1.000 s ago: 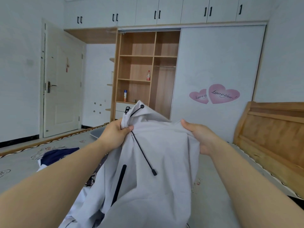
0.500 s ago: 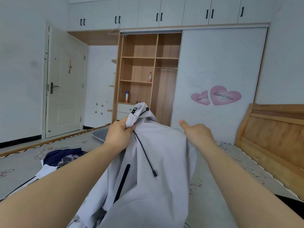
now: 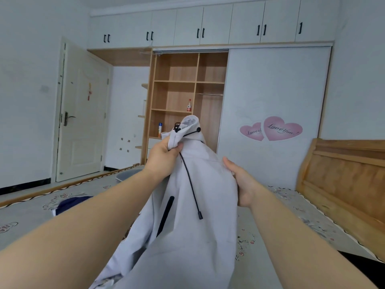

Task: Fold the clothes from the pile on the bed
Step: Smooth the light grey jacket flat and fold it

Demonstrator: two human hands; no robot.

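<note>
Both hands (image 3: 163,158) lifted grey jacket (image 3: 200,205) higher — right regripped shoulder.

Garments: two, one pale grey hooded jacket (image 3: 193,215) and one dark blue garment (image 3: 70,204) near the bed's (image 3: 270,268) left edge. Hands: two, left hand (image 3: 163,159) and right hand (image 3: 242,182). Bottles on the wardrobe shelves: two (image 3: 189,105) (image 3: 160,129). Heart stickers: two (image 3: 251,132) (image 3: 281,128). Doors: one (image 3: 82,113). Headboards: one (image 3: 343,176).
</note>
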